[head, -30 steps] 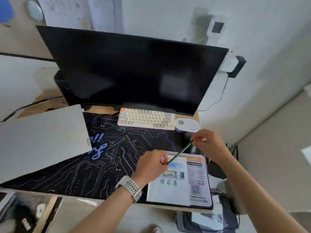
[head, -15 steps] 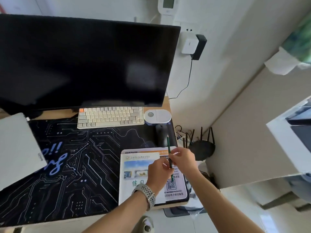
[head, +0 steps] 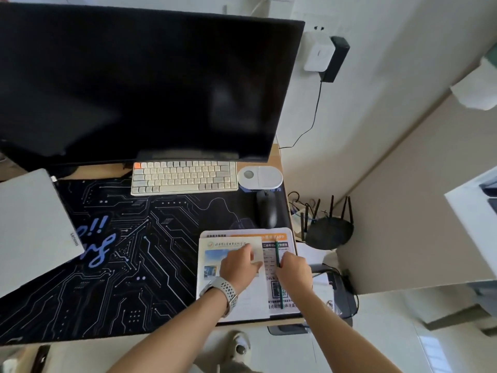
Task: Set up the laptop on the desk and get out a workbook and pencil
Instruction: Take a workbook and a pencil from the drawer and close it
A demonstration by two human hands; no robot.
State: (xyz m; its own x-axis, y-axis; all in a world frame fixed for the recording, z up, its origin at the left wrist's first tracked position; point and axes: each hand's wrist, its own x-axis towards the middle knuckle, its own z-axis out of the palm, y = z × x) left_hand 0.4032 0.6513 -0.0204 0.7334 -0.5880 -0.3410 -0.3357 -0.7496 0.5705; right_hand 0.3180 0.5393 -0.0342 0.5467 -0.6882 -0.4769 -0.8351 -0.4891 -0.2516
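A closed silver laptop [head: 32,227] lies at the left end of the black circuit-pattern desk mat [head: 129,254]. A white workbook [head: 236,300] with a photo cover lies at the desk's front right, on a printed sheet with an orange header. My left hand [head: 238,265], with a white watch on the wrist, rests flat on the workbook cover, fingers spread. My right hand [head: 293,270] pinches a green pencil [head: 279,292] that lies lengthwise over the printed sheet, just right of the workbook.
A large dark monitor [head: 145,84] stands at the back with a white keyboard [head: 184,177] and a white oval device [head: 259,177] below it. A black mouse [head: 266,208] lies beyond the workbook. A black router [head: 328,230] and cables sit off the desk's right edge.
The view swung right and down. My right hand brought the pencil from above the desk down onto the printed sheet. My left hand let go of its tip and settled on the workbook.
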